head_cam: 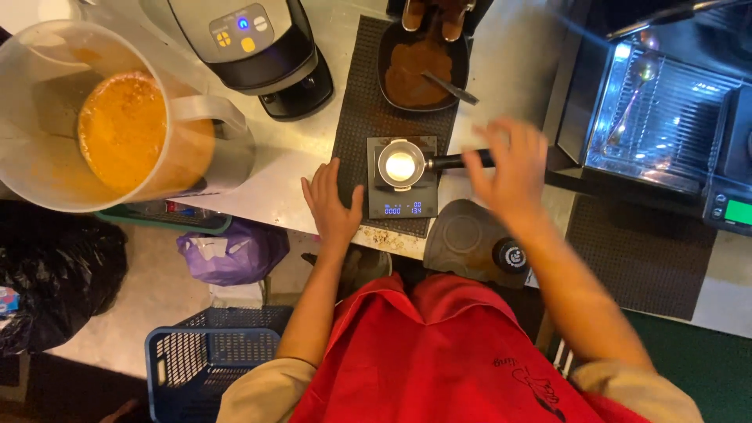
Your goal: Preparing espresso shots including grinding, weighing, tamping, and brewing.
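The work surface is a pale counter [501, 70] with a dark ribbed mat [352, 117] laid on it. The landmark is the small digital scale [401, 196], which sits on the near end of that mat, close to the counter's front edge.

On the scale rests a portafilter [401, 165], basket facing up, its black handle pointing right of the scale.

Left hand [333, 205]: flat, fingers spread, palm down on the counter just left of the scale; it holds nothing.

Right hand [509, 168]: open, fingers spread, blurred, over the handle right of the scale; contact with the handle cannot be determined.

Behind the scale, a dark tray of coffee grounds [419, 70] with a spoon in it. Far left of the scale, a clear pitcher of orange liquid [117, 125]. Right of the scale, an espresso machine's drip grate [666, 117].

Below the front edge, left of the scale: a blue basket [207, 352], a purple bag [231, 251] and bare floor between them.
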